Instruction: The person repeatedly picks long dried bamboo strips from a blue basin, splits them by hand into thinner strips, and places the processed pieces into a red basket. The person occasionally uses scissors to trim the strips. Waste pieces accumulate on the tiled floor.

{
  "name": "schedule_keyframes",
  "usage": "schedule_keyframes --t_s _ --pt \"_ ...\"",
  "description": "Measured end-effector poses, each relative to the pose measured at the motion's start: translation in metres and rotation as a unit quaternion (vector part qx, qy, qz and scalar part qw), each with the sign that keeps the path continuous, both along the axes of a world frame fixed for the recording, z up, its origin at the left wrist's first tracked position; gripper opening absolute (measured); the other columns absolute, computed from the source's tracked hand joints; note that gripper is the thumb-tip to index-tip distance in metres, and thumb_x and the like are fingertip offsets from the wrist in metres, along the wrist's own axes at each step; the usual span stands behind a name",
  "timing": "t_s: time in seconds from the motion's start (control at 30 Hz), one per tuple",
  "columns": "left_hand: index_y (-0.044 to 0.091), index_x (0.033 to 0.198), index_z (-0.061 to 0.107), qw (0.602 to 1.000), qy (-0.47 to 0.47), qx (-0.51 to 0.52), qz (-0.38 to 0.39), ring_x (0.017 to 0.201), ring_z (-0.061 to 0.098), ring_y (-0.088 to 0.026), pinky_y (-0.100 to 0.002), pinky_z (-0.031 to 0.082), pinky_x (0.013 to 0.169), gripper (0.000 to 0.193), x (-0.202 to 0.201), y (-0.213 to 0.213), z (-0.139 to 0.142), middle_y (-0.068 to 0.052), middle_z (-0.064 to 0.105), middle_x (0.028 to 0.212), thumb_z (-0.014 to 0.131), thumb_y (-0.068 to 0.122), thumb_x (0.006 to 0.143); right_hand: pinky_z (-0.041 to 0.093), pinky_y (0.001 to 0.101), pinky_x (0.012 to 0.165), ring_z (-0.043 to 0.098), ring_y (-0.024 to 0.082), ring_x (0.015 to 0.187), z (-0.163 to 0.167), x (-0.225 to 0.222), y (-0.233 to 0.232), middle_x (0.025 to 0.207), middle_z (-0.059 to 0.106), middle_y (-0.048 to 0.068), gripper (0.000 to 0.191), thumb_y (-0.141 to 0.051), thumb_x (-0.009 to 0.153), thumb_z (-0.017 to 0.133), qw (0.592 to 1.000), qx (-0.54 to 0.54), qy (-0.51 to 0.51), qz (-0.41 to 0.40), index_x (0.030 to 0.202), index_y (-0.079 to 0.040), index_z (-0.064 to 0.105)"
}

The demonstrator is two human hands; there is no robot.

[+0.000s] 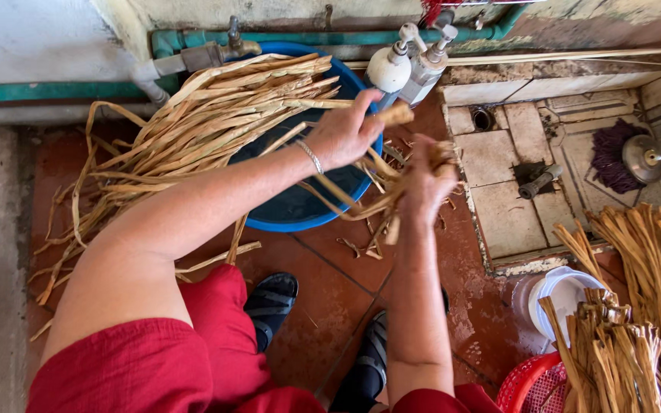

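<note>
Straw-coloured dried plant strips (380, 187): a tangled handful of flat, ribbon-like leaf strips, held in both your hands above the near right rim of the round blue plastic basin (300, 218).
Left hand (346, 134): closed on the upper ends of the strips, thumb and fingers pinching a short stub that sticks out to the right.
Right hand (422, 183): fist wrapped round the middle of the same bunch, loose tails hanging down below it.
Handling: these look light and limp, likely damp, so they should bend rather than snap; dry ends may fray or split along the grain.
Where to hold: grip several strips together near the middle, as single strands would slip or tear.
Look: pale tan to golden, long, narrow, creased, some curled at the tips.
Larger sheaf of long tan strips (193, 130): draped over the far left rim of the basin, spilling onto the red tiled floor (330, 298).
Tied bundles of the same strips (636, 321): standing at the floor's right edge, beside a red plastic basket (525, 382).
</note>
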State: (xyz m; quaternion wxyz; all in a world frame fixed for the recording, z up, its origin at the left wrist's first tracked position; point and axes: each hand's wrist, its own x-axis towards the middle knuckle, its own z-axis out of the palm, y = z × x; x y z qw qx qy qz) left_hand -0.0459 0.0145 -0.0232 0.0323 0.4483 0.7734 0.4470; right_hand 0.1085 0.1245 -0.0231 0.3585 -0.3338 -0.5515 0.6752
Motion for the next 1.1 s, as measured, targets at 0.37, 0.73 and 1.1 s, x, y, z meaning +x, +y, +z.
schedule_keyframes --t_s 0.37,0.73,1.1 --pt "0.001 0.089 0.07 0.964 -0.249 -0.021 -0.092 0.049 0.065 -0.013 -0.029 0.053 0.046 0.023 0.046 0.009 0.011 -0.007 0.067 0.062 0.058 0.018 0.098 0.061 0.0278 0.074 0.07 0.014 0.089 0.03 0.004 -0.008 0.111 0.075 0.011 0.029 -0.024 0.108 0.063 0.975 -0.034 0.158 0.152 0.119 0.002 0.069" --pt "0.004 0.086 0.066 0.869 -0.457 -0.138 -0.134 0.04 0.056 -0.013 -0.028 0.046 0.035 0.038 0.049 0.013 0.034 -0.007 0.06 0.058 0.051 0.035 0.101 0.051 0.0292 0.051 0.061 0.015 0.057 0.002 0.0 -0.014 0.078 0.069 0.013 0.034 -0.023 0.106 0.065 0.98 -0.118 0.143 0.068 0.101 0.01 0.071" --pt "0.005 0.08 0.062 0.867 -0.404 -0.262 -0.127 0.036 0.054 -0.013 -0.03 0.046 0.034 0.035 0.065 0.002 0.027 -0.007 0.061 0.054 0.045 0.03 0.099 0.059 0.0307 0.06 0.067 0.015 0.066 -0.02 -0.007 0.056 0.079 0.075 0.013 0.013 -0.016 0.097 0.068 0.988 -0.049 0.02 -0.145 0.09 -0.005 0.068"
